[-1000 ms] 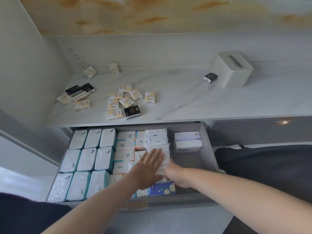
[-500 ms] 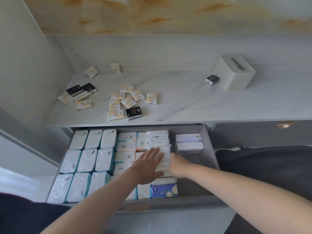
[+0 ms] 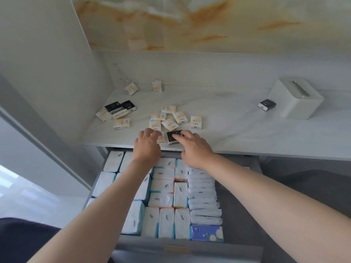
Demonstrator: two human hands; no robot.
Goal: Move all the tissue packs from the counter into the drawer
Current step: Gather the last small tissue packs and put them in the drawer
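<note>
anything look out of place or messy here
The small tissue packs lie strewn at odd angles on the counter, and one black pack sits apart, beside the white tissue box. Rows in the drawer look tidy, bar one blue floral pack.

— The counter [image 3: 247, 130] looks like pale stone: smooth, with faint grey veins and a low sheen.
— The wall panel [image 3: 209, 25] above it is glossier, marbled in amber.
— The drawer packs [image 3: 165, 200] are in thin, crinkled plastic film that catches the light.
— The small packs [image 3: 196, 122] have cream printed wrap. The near black pack [image 3: 173, 137] is slightly shiny.
— The tissue box [image 3: 296, 100], far right, looks like matt white plastic with a metallic slot.
— The drawer [image 3: 190, 243] is flat matt grey.
</note>
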